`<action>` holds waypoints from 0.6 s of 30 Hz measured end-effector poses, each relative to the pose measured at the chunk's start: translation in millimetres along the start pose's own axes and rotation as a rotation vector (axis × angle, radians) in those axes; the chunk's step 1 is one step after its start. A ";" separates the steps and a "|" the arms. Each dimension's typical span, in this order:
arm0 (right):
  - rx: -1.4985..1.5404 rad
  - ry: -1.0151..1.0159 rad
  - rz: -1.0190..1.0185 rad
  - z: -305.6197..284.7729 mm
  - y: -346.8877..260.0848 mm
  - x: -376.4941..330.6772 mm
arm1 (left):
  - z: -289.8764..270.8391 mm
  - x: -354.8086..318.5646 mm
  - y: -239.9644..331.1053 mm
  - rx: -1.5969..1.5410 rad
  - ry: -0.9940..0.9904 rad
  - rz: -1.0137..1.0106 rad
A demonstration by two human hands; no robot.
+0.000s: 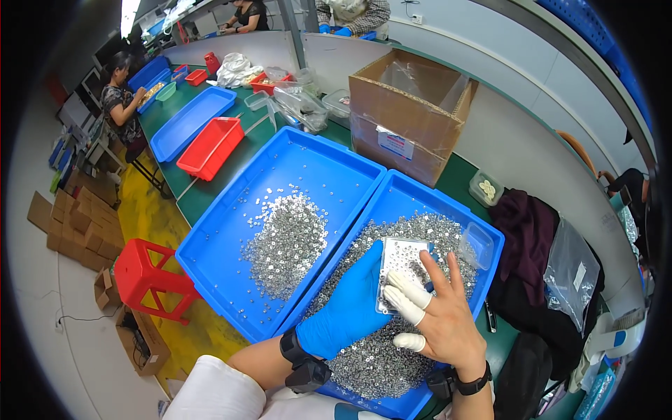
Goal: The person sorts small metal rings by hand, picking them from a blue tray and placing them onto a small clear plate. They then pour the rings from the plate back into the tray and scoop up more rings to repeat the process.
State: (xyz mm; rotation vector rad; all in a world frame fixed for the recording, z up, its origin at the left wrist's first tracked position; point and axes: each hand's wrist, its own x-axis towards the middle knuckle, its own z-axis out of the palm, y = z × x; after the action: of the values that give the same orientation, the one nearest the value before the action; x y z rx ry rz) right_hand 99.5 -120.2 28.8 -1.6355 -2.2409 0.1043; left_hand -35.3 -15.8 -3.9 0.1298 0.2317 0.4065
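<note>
My left hand, in a blue glove, grips a small flat white plate with a clear rim and tiny metal parts scattered on it. My right hand is over the plate's right side, fingers stretched out. White finger cots cover its thumb and two fingers; the other two are bare. Whether its fingertips touch the parts I cannot tell. Below both hands lies a wide heap of small silvery nut-like pieces in a blue tray. A clear plastic box rests at that tray's right end.
Left of it, another blue tray holds a smaller heap of metal pieces. Behind stand a cardboard box, a red bin and a long blue tray. Dark cloth lies right. A red stool stands left; co-workers sit farther off.
</note>
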 end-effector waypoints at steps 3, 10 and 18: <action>-0.022 -0.028 -0.037 2.9 -0.4 0.7 | 4.6 -1.3 0.3 0.057 0.086 0.031; -0.067 -0.047 0.028 5.3 -1.3 2.5 | -14.2 -1.1 -0.4 -0.068 -0.104 -0.021; -0.055 -0.082 0.045 0.7 -4.9 3.2 | -11.7 1.4 0.3 -0.043 -0.048 -0.023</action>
State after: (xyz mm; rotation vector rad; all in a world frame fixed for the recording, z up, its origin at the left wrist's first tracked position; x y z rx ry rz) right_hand 93.9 -118.7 30.2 -1.7405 -2.2876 0.1243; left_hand -37.1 -14.0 -15.4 0.0949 0.1771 0.3851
